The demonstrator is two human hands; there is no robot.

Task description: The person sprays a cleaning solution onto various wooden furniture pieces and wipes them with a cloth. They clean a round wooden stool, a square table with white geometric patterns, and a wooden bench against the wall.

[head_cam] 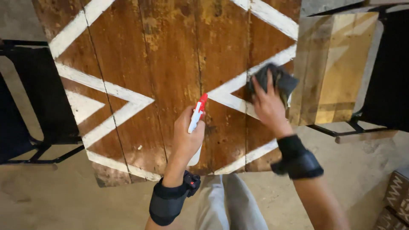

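Wiping step, it seems. Left hand grips spray bottle over tabletop near front edge. Right hand presses dark cloth flat at right edge. Next move probably needs steady strokes.

- Looks like a workshop or a bare utility room, not a furnished living space.
- Rough, stained concrete floor underfoot.
- Worn plank tabletop, brown, scuffed, painted with white zigzag stripes.
- Second tabletop to the right, paler wood, on a black metal frame.
- Black folding chair at the left.
- Patterned boxes stacked in the lower right corner.
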